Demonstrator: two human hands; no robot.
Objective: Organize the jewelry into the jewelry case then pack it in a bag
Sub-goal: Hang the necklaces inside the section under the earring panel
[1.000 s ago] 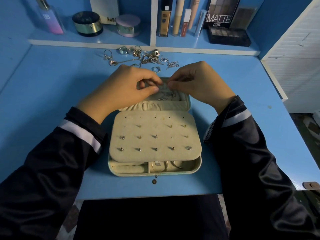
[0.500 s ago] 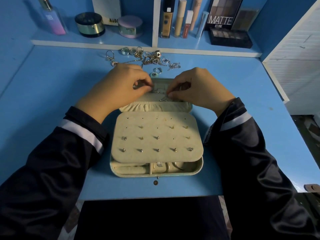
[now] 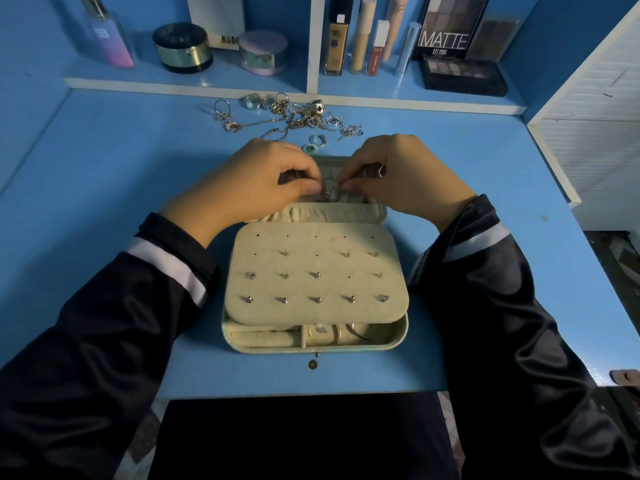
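A cream jewelry case lies open on the blue desk, its padded earring panel studded with several small earrings. My left hand and my right hand meet over the case's far lid half, fingertips pinched on a thin chain at the lid's hooks. Most of the chain is hidden under my fingers. Behind the case lies a loose pile of jewelry: rings, chains and pendants. Two rings sit just beyond the lid.
A shelf at the back holds a perfume bottle, two round jars, makeup tubes and eyeshadow palettes. A white cabinet stands at the right. A small stud lies near the desk's front edge.
Both hands came down from above the lid to the lid's inside, fingertips closer together with the chain between them.
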